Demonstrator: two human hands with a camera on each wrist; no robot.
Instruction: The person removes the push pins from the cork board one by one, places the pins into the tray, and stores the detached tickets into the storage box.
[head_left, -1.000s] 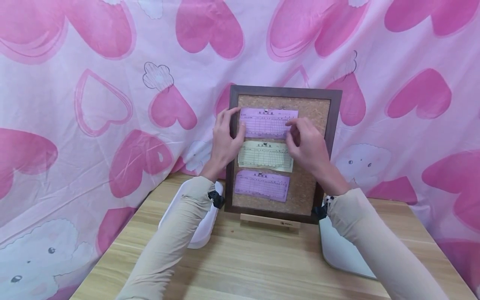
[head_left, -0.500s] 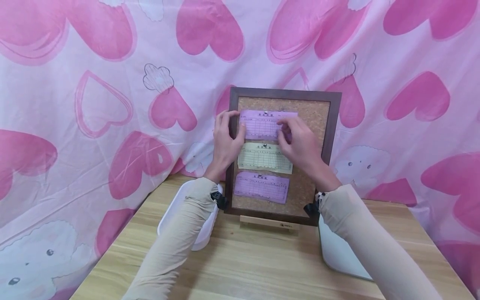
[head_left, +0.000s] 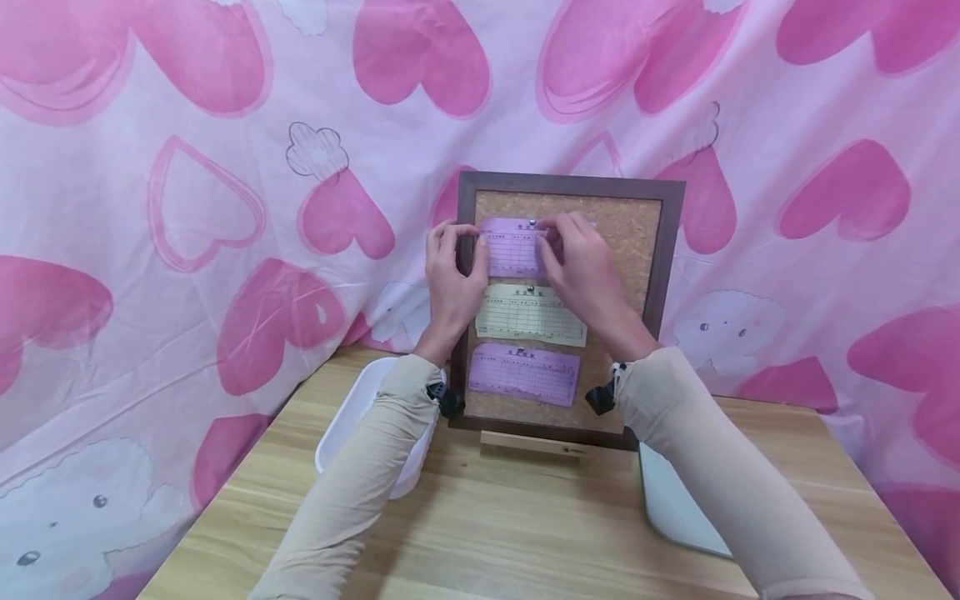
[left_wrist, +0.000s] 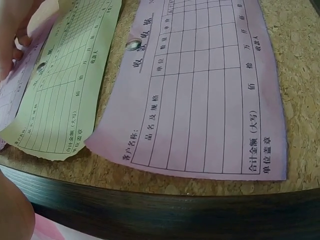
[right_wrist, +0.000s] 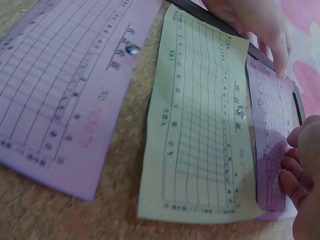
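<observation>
A framed cork board (head_left: pixel 630 225) stands upright, bearing two purple receipt slips and a pale green one (head_left: pixel 517 317), each with a small shiny pin near its top edge. My left hand (head_left: pixel 453 283) is at the board's left side, its fingertips at the left edge of the top purple slip (head_left: pixel 510 258). Over that slip's right half lies my right hand (head_left: pixel 588 271), fingers loosely bent, index fingertip beside the pin (head_left: pixel 532 223). Its thumb and index finger are apart. The lower purple slip (left_wrist: pixel 205 100) fills much of the left wrist view, flat on the cork.
The board rests on a small wooden stand (head_left: pixel 532 443) on the wood-grain table (head_left: pixel 510 525). A white plastic tray (head_left: pixel 341 425) stands at left, partly under the left forearm. A pale flat panel (head_left: pixel 678 508) lies at right. A pink heart-patterned curtain (head_left: pixel 420 125) hangs behind.
My right hand has moved left and slightly up across the top purple slip, from its right edge to beside the pin. The left hand stays nearly in place.
</observation>
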